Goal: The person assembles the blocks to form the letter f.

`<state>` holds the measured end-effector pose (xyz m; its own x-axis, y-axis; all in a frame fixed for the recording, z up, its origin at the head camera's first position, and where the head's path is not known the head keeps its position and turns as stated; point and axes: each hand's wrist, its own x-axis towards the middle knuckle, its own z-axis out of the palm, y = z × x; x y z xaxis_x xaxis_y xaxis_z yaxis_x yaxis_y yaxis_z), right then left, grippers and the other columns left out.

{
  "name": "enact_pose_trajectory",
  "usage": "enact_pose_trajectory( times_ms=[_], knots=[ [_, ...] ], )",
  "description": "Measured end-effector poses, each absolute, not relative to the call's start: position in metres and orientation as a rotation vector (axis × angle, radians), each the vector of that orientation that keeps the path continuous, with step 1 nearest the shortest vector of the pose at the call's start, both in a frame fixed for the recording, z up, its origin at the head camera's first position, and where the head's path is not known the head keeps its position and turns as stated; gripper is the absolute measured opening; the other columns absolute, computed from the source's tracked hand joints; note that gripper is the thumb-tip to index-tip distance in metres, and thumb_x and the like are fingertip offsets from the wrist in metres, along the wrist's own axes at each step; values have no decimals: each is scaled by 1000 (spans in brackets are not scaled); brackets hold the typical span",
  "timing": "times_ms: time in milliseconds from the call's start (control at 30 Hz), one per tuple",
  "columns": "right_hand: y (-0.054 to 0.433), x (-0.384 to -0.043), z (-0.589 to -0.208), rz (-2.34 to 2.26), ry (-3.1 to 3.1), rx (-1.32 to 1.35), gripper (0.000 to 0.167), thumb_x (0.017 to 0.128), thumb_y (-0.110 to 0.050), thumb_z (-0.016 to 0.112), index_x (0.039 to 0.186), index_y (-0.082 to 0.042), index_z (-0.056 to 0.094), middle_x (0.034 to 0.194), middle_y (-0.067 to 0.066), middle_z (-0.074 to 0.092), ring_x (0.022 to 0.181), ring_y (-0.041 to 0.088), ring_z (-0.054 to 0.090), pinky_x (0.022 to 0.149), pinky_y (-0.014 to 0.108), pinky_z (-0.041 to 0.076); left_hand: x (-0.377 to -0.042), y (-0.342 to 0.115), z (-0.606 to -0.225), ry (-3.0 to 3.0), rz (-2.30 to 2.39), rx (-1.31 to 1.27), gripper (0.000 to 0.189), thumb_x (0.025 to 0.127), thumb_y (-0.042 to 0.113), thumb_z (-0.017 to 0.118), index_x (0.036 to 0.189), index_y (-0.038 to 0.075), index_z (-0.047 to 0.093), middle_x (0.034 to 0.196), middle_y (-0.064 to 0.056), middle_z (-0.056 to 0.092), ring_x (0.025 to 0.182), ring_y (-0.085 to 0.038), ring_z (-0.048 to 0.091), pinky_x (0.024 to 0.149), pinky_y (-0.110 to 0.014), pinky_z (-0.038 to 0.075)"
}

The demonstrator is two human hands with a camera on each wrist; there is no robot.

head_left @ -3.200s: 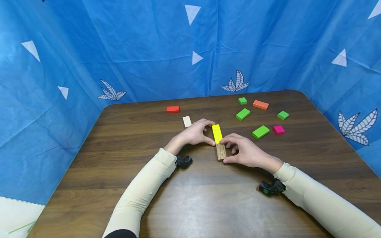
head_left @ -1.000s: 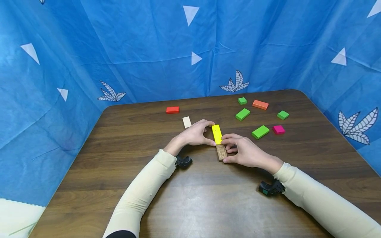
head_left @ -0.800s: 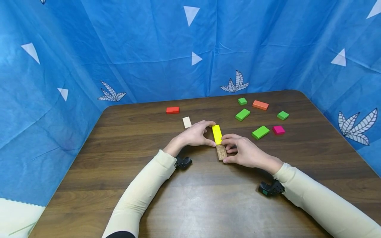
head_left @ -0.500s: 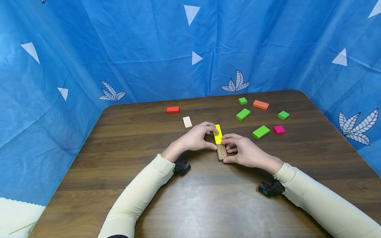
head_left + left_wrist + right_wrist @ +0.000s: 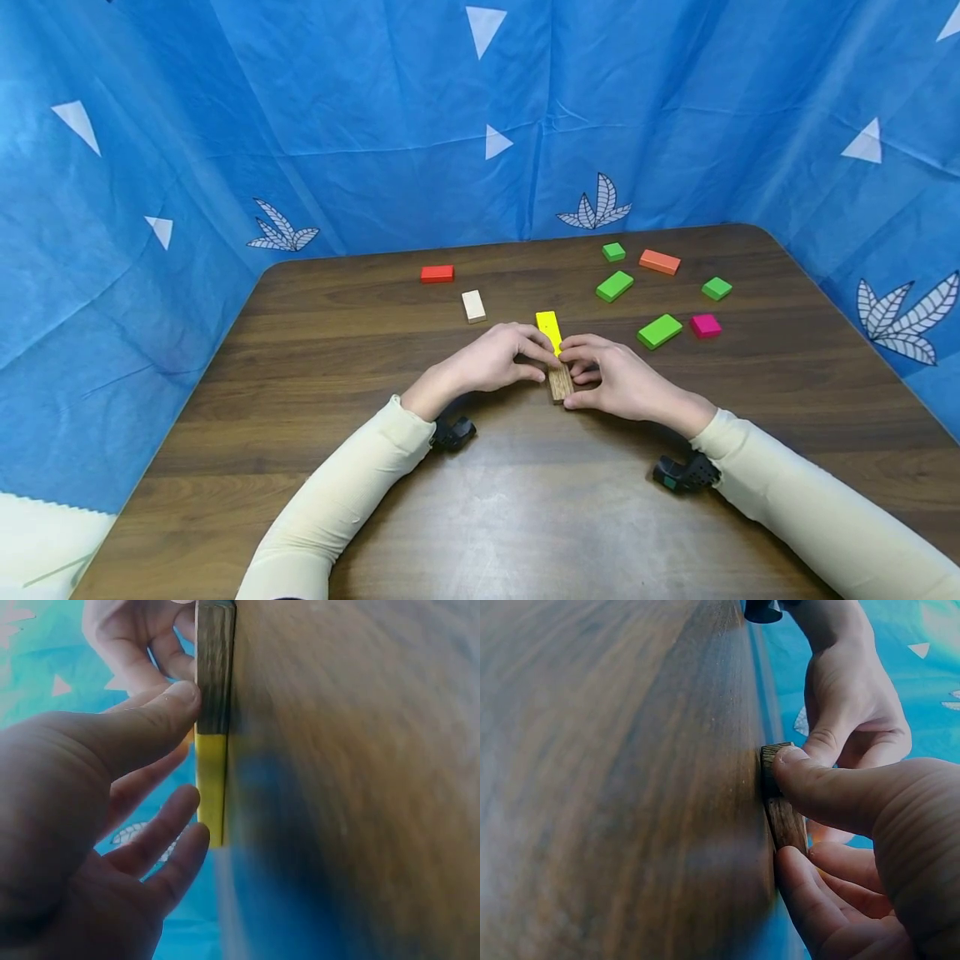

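Observation:
A yellow block (image 5: pixel 547 323) and a brown wood-grain block (image 5: pixel 560 387) lie end to end on the table, forming one narrow strip. My left hand (image 5: pixel 498 358) is at their joint, index fingertip over the top and thumb by the left side. In the left wrist view, that thumb reaches the brown block (image 5: pixel 214 667), while two other fingers extend loosely beside the yellow block (image 5: pixel 211 776). From the right, my right hand (image 5: pixel 622 383) holds the brown block lengthwise, thumb at its near end and fingers by the joint, touching the left fingertips in the head view.
Behind the left hand lie a cream block (image 5: pixel 474 307) and a red block (image 5: pixel 437 274). To the right are several green blocks, including a long one (image 5: pixel 660 332), plus an orange block (image 5: pixel 660 262) and a magenta block (image 5: pixel 705 326). Blue curtain (image 5: pixel 390 125) encloses the table's back and sides.
My left hand has slid toward me along the strip, its index finger leaving the yellow block's far end for the joint. My right hand stays at the brown block, barely shifted.

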<state>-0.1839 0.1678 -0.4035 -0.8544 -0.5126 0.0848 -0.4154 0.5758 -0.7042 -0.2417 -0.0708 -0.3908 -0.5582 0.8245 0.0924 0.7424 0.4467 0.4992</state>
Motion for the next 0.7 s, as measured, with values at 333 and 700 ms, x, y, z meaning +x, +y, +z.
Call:
enact_pose_trajectory(
  times_ms=[333,700],
  knots=[
    [168,-183,-403,-1148,2676,-792,62,79,-13,91,132,0,64,144,13,55,104,18,70,86,23,60,-240,-66,-394,2594,745,1373,19,91,24,80,109,19,83,118,2,74,111,-14,67,100,-27,52],
    [168,-183,-404,-1155,2674,-795,62,79,-14,91,132,1,64,143,15,56,104,18,70,86,24,61,-240,-60,-396,2654,763,1288,13,88,25,83,101,21,85,111,5,77,105,-11,70,96,-25,53]
  ],
)
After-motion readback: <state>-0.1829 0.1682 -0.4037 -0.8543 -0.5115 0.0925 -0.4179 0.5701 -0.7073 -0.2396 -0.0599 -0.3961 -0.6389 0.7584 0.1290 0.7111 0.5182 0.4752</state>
